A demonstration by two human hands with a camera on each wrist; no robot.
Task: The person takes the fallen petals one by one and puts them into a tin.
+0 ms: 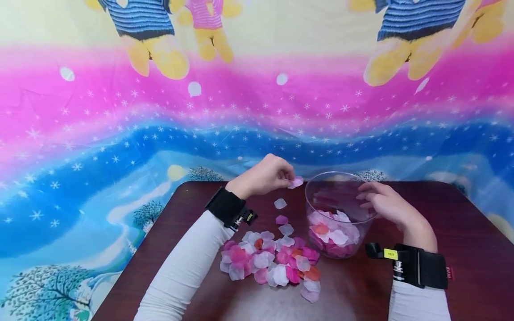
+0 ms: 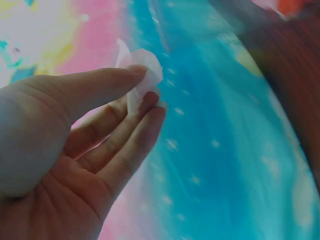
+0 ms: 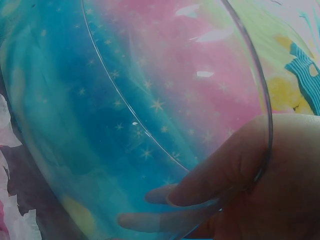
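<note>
My left hand (image 1: 267, 176) pinches a pale pink artificial petal (image 1: 296, 182) between thumb and fingertips, left of the bucket's rim. In the left wrist view the petal (image 2: 150, 67) looks thin and translucent. A clear plastic bucket (image 1: 339, 218) stands upright on the table, with pink, white and orange petals (image 1: 337, 234) inside. Against its right side rests my right hand (image 1: 391, 203), fingers extended along the wall near the rim. Through the clear wall, the right wrist view shows thumb and fingers (image 3: 215, 175). A loose pile of mixed petals (image 1: 265, 263) lies left of the bucket.
Several single petals (image 1: 282, 219) trail from the pile toward the back of the dark wooden table (image 1: 462, 232). Behind the table hangs a colourful printed cloth (image 1: 241, 107).
</note>
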